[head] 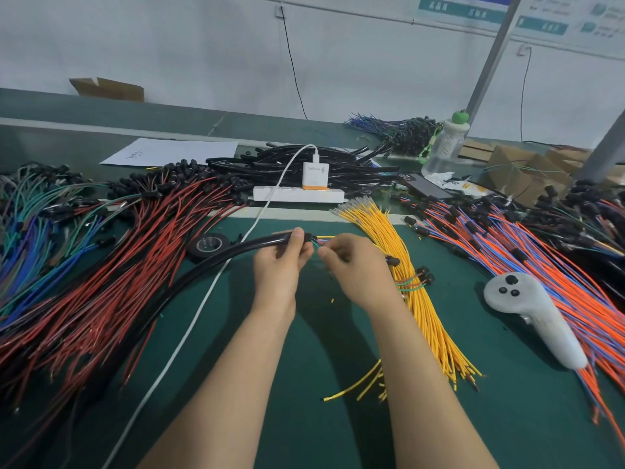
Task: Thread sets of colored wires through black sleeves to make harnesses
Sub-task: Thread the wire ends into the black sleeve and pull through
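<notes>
While the left hand [280, 265] grips the black sleeve [189, 275] at its end, the right hand [355, 265] pinches colored wires [323, 241] at its mouth.
They meet above a dark green mat [304, 367] strewn with red wires [118, 265] and yellow wires [416, 299], before a white wall [203, 55] — the white charger [315, 176] reads "GaN"; the wall posters [558, 25] are too blurred to read.
</notes>
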`<state>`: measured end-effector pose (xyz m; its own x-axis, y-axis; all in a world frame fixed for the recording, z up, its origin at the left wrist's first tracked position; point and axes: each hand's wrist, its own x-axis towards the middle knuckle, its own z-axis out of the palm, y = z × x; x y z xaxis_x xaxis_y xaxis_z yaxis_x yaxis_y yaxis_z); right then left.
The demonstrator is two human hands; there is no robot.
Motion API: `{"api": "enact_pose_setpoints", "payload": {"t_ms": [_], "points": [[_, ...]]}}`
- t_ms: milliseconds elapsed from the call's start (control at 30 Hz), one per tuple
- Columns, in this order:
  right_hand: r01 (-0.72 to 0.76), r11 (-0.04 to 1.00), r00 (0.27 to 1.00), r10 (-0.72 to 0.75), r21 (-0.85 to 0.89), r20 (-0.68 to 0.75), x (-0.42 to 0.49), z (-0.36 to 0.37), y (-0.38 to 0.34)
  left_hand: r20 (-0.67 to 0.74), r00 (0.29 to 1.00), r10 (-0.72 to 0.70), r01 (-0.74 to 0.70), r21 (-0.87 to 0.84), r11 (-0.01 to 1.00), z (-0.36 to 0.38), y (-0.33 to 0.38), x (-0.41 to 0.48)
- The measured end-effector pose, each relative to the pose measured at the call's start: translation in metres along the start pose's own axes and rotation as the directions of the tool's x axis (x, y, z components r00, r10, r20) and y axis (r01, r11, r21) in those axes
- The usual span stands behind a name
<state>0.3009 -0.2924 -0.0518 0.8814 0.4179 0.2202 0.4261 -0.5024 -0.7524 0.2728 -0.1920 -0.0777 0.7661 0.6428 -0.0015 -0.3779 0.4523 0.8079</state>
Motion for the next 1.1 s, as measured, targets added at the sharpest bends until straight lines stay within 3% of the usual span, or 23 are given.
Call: {"api": "enact_pose_setpoints", "payload": {"t_ms": [100,367,567,733,867,1100], "points": [[-0.050,0.993,0.999,0.050,0.108,0.005,0.001,-0.005,0.001,-0.008,1.000,-0.003,0.003,0.010,1.000,0.000,-0.001,0.000],[0.096,0.988,0.967,-0.121,-0.119,-0.224,0.002,0.000,0.007,0.004,0.999,-0.037,0.037,-0.022,0.999,0.000,0.002,0.000],[0.078,0.996,0.997,-0.078,0.032,-0.008,0.003,-0.013,0.015,0.050,0.995,-0.088,0.086,0.028,0.996,-0.001,0.008,-0.002],[0.093,0.992,0.994,-0.098,0.085,0.055,0.003,-0.020,0.017,0.146,0.982,-0.119,0.108,0.086,0.990,-0.004,0.012,-0.003],[0.120,0.986,0.989,-0.130,0.117,0.074,0.003,-0.020,0.017,0.243,0.960,-0.136,0.096,0.169,0.981,-0.008,0.012,-0.002],[0.136,0.983,0.990,-0.138,0.121,0.005,0.004,-0.019,0.019,0.194,0.972,-0.134,0.119,0.086,0.989,-0.009,0.010,0.001]]}}
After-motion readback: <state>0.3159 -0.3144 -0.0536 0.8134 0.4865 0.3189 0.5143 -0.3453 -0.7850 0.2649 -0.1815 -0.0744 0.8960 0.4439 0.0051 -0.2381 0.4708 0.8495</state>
